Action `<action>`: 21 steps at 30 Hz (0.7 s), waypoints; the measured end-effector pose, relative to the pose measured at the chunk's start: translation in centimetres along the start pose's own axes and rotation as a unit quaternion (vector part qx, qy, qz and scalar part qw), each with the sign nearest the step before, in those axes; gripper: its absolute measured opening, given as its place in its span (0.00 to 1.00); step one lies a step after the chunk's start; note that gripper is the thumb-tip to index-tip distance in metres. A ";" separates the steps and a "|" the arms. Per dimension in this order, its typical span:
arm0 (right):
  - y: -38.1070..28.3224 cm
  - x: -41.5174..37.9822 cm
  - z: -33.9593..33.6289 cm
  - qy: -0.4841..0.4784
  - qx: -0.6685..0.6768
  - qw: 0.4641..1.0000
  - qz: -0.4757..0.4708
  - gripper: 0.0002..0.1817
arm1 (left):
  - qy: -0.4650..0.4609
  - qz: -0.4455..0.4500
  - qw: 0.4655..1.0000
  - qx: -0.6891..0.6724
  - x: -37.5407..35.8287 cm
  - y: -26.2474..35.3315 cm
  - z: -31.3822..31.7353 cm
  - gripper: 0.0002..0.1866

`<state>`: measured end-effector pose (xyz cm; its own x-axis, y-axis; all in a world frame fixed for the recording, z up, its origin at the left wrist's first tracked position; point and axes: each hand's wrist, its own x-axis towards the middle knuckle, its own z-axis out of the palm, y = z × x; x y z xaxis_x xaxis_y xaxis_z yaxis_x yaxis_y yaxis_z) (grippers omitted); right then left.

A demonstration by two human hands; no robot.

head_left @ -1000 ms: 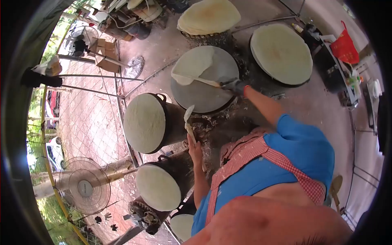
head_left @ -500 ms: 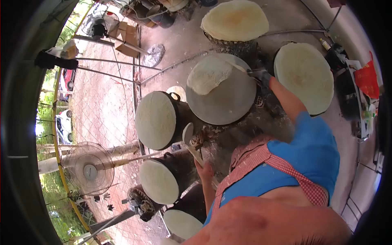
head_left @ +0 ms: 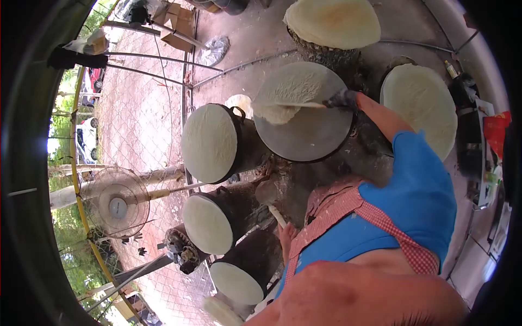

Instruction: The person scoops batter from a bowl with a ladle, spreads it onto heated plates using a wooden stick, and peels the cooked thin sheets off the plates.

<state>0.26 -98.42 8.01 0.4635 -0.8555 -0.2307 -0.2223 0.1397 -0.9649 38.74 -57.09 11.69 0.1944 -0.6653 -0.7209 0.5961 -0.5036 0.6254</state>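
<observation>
Care was needed: right hand [head_left: 342,100] gripped a stick [head_left: 291,105] that lifted the thin sheet [head_left: 291,89] off the griddle [head_left: 310,130], best kept level so it would not tear. Left hand [head_left: 286,234], near, closed on a spatula [head_left: 270,200].

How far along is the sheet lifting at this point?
Done: one edge of the thin sheet is peeled and folded over the stick above the round grey plate. In hand: the gloved right hand holds that stick; the left hand grips a paddle low down. Left: the rest of the sheet lies on the plate, and the neighbouring drums are covered too.
</observation>
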 end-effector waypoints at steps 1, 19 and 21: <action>0.3 -0.9 0.2 -0.007 -0.022 1.000 -0.017 0.09 | 0.071 -0.002 0.997 0.015 0.0 -0.4 0.1 0.22; -1.8 3.5 -2.7 -0.118 -0.391 0.777 -0.479 0.14 | 0.075 -0.095 0.929 -0.349 -4.5 -2.8 1.1 0.11; -3.8 6.0 -1.2 -0.167 -0.317 0.886 -0.295 0.12 | 0.070 -0.103 0.921 -0.368 -5.1 -2.5 0.9 0.13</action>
<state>2.84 -104.74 10.48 0.8640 -0.4761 0.1637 -0.2444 -0.6809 -0.6904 35.52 -52.96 14.06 0.0857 -0.4939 -0.8653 0.9885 -0.0664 0.1358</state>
